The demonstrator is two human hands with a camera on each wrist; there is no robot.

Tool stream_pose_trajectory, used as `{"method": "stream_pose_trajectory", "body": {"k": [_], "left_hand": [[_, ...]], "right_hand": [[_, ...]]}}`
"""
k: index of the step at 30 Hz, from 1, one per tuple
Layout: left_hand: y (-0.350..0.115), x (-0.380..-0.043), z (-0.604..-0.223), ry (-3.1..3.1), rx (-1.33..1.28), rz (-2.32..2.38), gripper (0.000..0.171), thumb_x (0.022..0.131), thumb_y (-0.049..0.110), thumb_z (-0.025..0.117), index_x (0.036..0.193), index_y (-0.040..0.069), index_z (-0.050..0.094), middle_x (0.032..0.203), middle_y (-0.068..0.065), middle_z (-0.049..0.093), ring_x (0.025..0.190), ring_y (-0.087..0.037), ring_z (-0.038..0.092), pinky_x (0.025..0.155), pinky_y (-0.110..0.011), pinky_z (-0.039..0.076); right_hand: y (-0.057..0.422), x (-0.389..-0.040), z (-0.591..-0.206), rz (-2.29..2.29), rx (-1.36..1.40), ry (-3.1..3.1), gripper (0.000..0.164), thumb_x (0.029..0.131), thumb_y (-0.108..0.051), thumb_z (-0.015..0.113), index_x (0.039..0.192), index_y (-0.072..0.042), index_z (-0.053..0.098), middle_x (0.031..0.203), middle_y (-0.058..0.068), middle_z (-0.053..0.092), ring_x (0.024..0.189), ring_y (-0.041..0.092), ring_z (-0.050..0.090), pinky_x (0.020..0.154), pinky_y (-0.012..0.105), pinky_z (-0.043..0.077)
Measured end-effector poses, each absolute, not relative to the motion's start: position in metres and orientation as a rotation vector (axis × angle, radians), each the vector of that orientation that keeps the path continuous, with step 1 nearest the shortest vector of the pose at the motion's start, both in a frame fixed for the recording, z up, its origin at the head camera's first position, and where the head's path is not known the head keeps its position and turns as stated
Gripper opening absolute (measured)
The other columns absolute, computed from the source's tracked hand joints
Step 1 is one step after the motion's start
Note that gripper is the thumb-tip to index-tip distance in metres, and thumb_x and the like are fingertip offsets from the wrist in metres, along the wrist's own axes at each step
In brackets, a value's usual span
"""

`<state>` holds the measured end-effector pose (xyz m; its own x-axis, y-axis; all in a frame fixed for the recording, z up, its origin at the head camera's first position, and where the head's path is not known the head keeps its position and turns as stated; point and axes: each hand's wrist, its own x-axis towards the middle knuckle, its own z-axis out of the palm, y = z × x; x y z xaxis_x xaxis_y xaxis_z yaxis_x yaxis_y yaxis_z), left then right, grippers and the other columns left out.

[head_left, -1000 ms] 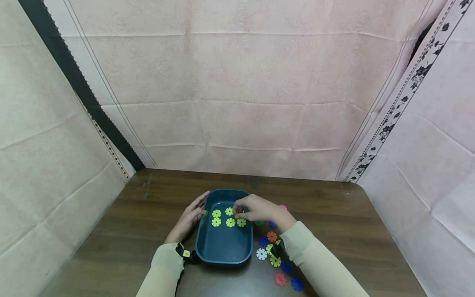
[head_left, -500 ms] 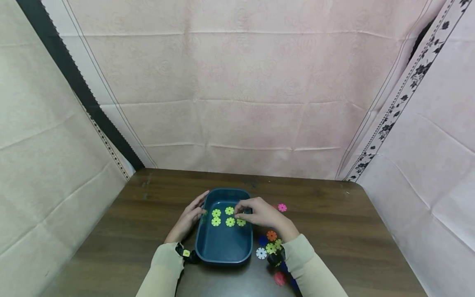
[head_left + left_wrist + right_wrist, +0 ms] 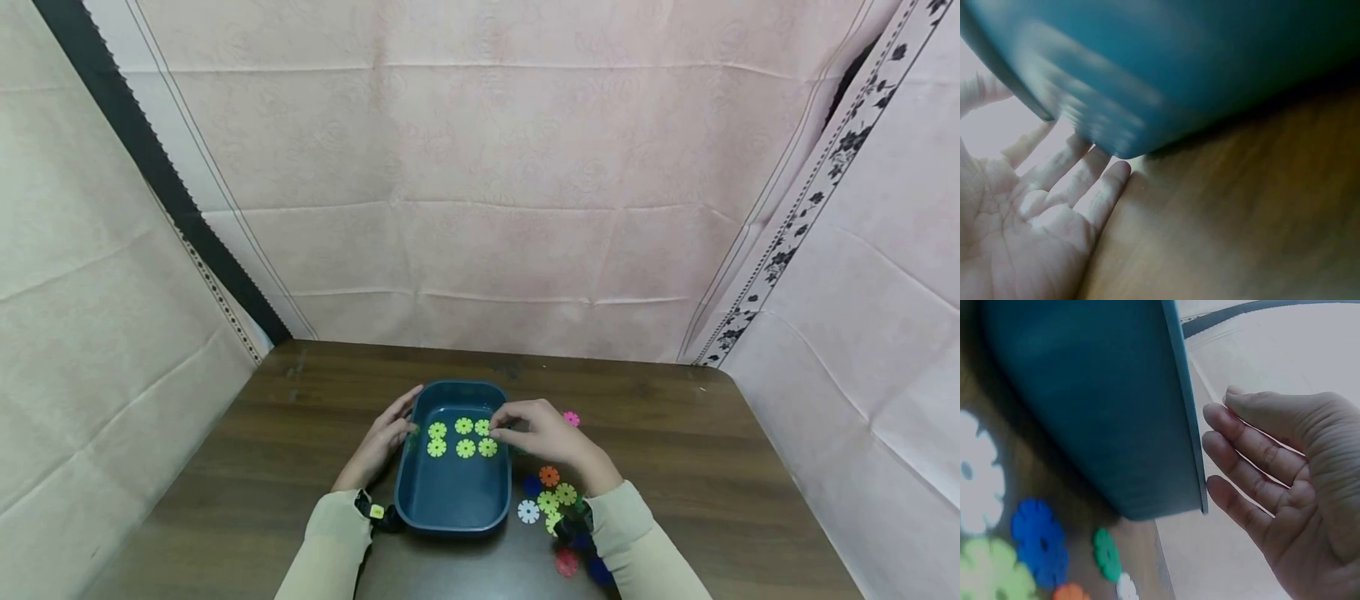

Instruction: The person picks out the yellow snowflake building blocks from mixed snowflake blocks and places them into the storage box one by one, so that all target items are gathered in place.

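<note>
A blue rectangular tray [image 3: 453, 500] stands on the table with two rows of yellow-green, flower-shaped notched discs [image 3: 466, 448] laid flat inside it. At its left side my left hand [image 3: 381, 446] holds the wall, thumb at the rim and fingers against the outside; the left wrist view shows these fingers [image 3: 1100, 194] on the outer wall. Over the right rim hovers my right hand [image 3: 543, 433], next to the upper right disc. In the right wrist view its fingers [image 3: 1257, 456] are loosely bent near the rim, and nothing shows between them.
Right of the tray lie loose discs: a white one [image 3: 528, 512], an orange one [image 3: 549, 476], a red one [image 3: 566, 561], and several blue and yellow-green ones, some partly under my right wrist. A pink disc [image 3: 572, 418] lies farther back. Pale cloth [image 3: 487, 208] hangs around the table [image 3: 315, 417].
My right hand has drawn back to the right, uncovering the upper right yellow-green disc, which now lies in the tray. The left hand and the tray have stayed in place.
</note>
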<state>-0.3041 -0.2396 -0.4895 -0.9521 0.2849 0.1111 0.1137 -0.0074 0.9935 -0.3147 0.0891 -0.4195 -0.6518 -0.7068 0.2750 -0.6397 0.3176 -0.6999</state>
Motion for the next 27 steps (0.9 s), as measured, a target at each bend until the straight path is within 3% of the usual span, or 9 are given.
{"method": "stream_pose_trajectory", "body": {"k": [7,12,18,23,27], "left_hand": [[-0.240,-0.307,-0.490,2.119,0.420,2.110,0.062,0.099,0.004,0.047,0.158,0.021,0.034,0.161,-0.010,0.031,0.141,-0.037,0.038,0.099,-0.032,0.045],[-0.239,-0.306,-0.490,2.126,0.407,2.110,0.062,0.099,0.004,0.047,0.157,0.022,0.035,0.160,-0.010,0.033,0.141,-0.036,0.039,0.098,-0.031,0.045],[-0.239,-0.306,-0.492,2.104,0.419,2.119,0.063,0.098,0.005,0.048,0.158,0.022,0.035,0.160,-0.011,0.033,0.140,-0.038,0.039,0.098,-0.032,0.046],[-0.238,-0.304,-0.490,2.101,0.401,2.123,0.063,0.098,0.005,0.048,0.157,0.024,0.035,0.158,-0.012,0.036,0.137,-0.038,0.042,0.097,-0.034,0.047],[-0.237,-0.304,-0.490,2.103,0.393,2.128,0.063,0.098,0.005,0.047,0.157,0.025,0.036,0.157,-0.011,0.038,0.135,-0.038,0.044,0.096,-0.034,0.048]], "right_hand": [[0.116,-0.311,-0.428,-1.250,-1.215,2.530,0.010,0.099,-0.026,0.065,0.104,-0.023,0.073,0.100,-0.006,0.072,0.091,0.011,0.066,0.081,0.033,0.055],[0.141,-0.306,-0.445,-1.340,-1.213,2.531,0.012,0.098,-0.020,0.067,0.103,-0.011,0.073,0.098,0.002,0.073,0.090,0.016,0.067,0.077,0.033,0.057],[0.176,-0.291,-0.474,-1.557,-1.074,2.687,0.009,0.096,-0.017,0.069,0.103,-0.013,0.073,0.097,-0.006,0.072,0.086,0.012,0.068,0.076,0.029,0.057],[0.204,-0.275,-0.486,-1.683,-0.913,2.837,0.009,0.092,-0.006,0.072,0.098,-0.013,0.073,0.092,0.000,0.074,0.080,0.015,0.069,0.070,0.026,0.055],[0.229,-0.266,-0.502,-1.620,-0.725,2.878,0.009,0.091,-0.013,0.074,0.096,-0.020,0.073,0.085,-0.007,0.071,0.073,0.010,0.064,0.064,0.025,0.052]]}}
